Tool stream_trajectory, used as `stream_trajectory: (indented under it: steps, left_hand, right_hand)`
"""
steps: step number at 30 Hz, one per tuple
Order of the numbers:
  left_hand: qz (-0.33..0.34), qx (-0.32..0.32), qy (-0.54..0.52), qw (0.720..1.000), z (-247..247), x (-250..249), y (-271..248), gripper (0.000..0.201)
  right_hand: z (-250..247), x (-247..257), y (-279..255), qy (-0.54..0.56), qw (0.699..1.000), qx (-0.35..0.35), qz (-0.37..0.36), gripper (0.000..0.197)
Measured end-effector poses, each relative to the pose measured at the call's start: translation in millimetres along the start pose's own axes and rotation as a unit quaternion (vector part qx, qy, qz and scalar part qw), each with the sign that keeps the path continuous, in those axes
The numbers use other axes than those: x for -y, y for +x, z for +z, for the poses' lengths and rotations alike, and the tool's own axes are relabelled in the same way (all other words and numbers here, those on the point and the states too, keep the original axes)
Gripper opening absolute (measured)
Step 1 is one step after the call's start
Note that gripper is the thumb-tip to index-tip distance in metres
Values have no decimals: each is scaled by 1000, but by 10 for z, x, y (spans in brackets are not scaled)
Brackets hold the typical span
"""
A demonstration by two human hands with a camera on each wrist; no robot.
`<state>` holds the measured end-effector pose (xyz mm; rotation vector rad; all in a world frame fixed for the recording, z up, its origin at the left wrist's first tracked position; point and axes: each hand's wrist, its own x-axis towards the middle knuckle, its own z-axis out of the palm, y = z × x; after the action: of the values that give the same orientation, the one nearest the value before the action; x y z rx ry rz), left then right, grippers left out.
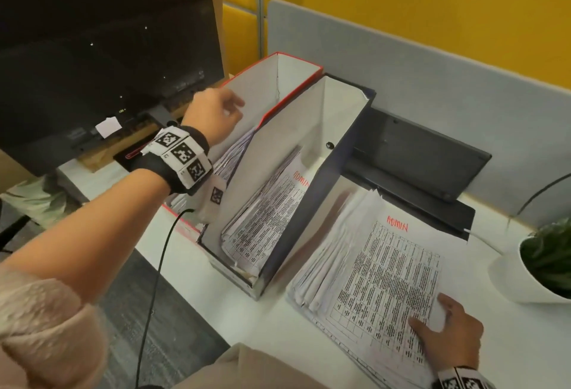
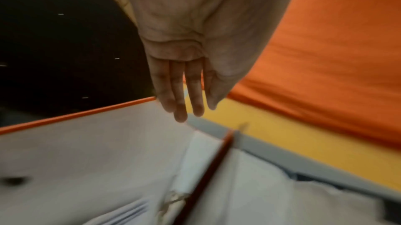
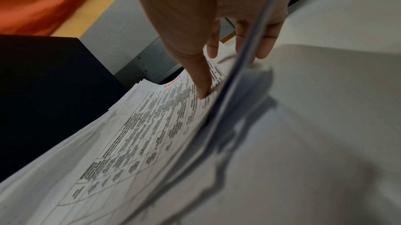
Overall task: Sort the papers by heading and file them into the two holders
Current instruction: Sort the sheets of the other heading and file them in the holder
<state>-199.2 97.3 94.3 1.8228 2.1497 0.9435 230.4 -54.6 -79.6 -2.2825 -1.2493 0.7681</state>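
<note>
With the right hand pinching the top ADMIN sheet's near corner on the stack beside the dark holder, peel just one sheet, while the empty, straight-fingered left hand hangs beyond that holder, over the red holder.

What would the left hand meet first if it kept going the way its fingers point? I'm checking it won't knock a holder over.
Probably the red-edged holder: the left hand hovers over its open top, fingers straight, aimed toward its tall back wall. Depth is unclear, so it may pass just above the rim.
</note>
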Motion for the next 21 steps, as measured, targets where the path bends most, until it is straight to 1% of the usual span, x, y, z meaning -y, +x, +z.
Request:
stream_trajectory:
  steps: [2,4,6,8,10,12,14,15,17,19,21]
  left_hand:
    - [44,-54,-63,996,-20,-354,-84,18]
    - [93,-67,-134,984,32,-742,-238,15]
    - [140,-53,-207,967,154,-1101,-459,13]
    - [172,-24,-256,951,365,-1364,-712,13]
    - [177,36,-277,944,685,-1516,-953,14]
    - [143,113,-240,954,1057,-1527,-1154,13]
    - [83,195,-170,962,1429,-1391,-1278,15]
    - [52,236,-126,962,1589,-1288,-1319,18]
    - [6,302,-15,953,1836,-1081,-1374,24]
    - [-8,336,59,940,1981,-948,-1415,27]
    - [-9,338,80,938,2057,-904,-1446,30]
  right_hand:
    - [13,4,-11,-1,1000,-6,2,76]
    - [25,6,-24,-7,1000,-10,3,75]
    - [31,4,-24,-7,1000,-15,3,74]
    - [33,7,-26,-2,1000,-13,0,74]
    - [29,-3,-27,-4,1000,-9,-4,73]
    - [23,-24,-34,-4,1000,-6,-7,72]
    - [19,-41,-46,-5,1000,-1,-10,72]
    - [17,-49,-52,-8,1000,0,-11,72]
    - [15,-63,-67,-15,1000,6,-11,74]
    - [14,-79,-79,-30,999,12,-8,77]
    - [15,-96,-88,-53,998,20,-5,79]
